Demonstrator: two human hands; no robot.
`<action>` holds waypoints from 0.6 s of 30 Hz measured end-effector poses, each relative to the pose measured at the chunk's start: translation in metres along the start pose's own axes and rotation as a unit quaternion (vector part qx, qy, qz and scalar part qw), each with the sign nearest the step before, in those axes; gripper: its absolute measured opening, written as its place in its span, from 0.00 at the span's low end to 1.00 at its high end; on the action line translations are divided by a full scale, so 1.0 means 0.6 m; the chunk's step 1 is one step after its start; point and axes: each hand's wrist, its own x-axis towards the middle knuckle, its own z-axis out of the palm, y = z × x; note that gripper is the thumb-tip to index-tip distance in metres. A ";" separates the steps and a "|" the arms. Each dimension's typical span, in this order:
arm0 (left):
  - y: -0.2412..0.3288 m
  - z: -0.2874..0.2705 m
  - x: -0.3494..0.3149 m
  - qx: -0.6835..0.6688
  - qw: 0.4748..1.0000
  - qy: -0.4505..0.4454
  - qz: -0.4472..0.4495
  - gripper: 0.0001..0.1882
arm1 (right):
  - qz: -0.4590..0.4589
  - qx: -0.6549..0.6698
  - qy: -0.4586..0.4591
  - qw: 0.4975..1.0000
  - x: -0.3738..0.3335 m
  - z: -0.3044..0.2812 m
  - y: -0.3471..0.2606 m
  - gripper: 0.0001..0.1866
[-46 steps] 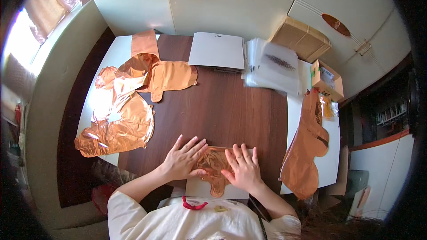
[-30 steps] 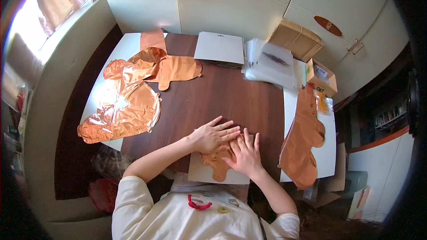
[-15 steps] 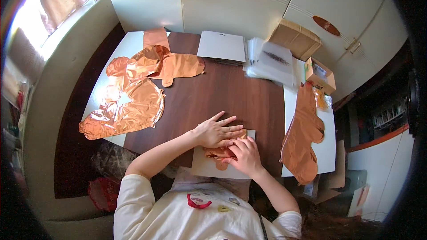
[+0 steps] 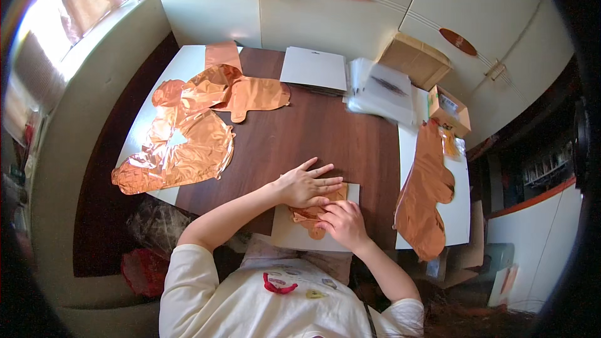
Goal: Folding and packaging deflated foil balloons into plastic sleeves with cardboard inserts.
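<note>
A small folded copper foil balloon (image 4: 307, 218) lies on a white card (image 4: 288, 235) at the table's near edge. My left hand (image 4: 305, 188) rests flat over the far part of the foil, its fingers spread to the right. Just nearer to me, my right hand (image 4: 345, 224) has its fingers bent together on the foil, with the fingertips close to my left thumb. Both hands cover part of the foil, so its full shape is hidden. A rounded end of it sticks out toward me.
Several flat copper foil balloons (image 4: 188, 150) spread over the table's left side. Another copper foil balloon (image 4: 426, 197) lies at the right. White cards (image 4: 314, 69), clear plastic bags (image 4: 379, 97), a cardboard box (image 4: 414, 59) and a small open box (image 4: 448, 111) stand along the far right.
My right hand has shifted slightly toward me, its fingers drawn closer together on the foil. More of the foil's near end shows. My left hand stays in place.
</note>
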 end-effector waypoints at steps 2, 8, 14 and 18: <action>-0.001 -0.001 0.002 0.003 1.000 0.002 0.003 0.29 | 0.005 0.003 -0.002 1.000 -0.003 0.008 0.008 0.13; -0.002 0.001 0.002 -0.013 1.000 -0.008 -0.005 0.29 | -0.080 -0.087 0.037 0.992 0.024 -0.013 0.007 0.07; -0.003 0.003 0.003 -0.012 1.000 -0.010 -0.003 0.29 | -0.138 -0.110 0.031 0.984 0.034 -0.015 0.012 0.05; -0.003 0.003 0.004 -0.010 1.000 -0.019 -0.003 0.29 | -0.149 -0.137 0.022 0.979 0.037 -0.016 0.015 0.05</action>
